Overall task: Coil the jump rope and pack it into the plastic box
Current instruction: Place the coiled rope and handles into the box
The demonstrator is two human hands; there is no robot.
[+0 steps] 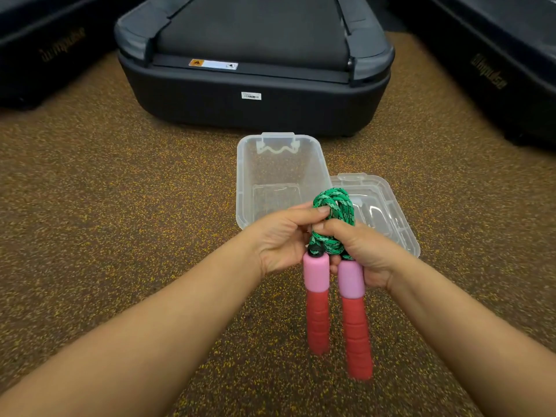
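The jump rope has a green braided cord (334,203) bunched into a tight coil, and two handles (316,299) that are pink on top and red below. The handles hang side by side, pointing down towards me. My left hand (278,239) pinches the coil from the left, thumb on top of it. My right hand (365,251) wraps the coil and the top of the right handle (355,320). Just beyond my hands the clear plastic box (245,176) lies open on the floor with nothing in it.
The box's clear lid (391,206) lies on the floor at the box's right, partly behind my hands. A dark treadmill end (255,106) stands right behind the box. Two more dark machines (493,76) flank it left and right. The floor is brown speckled rubber.
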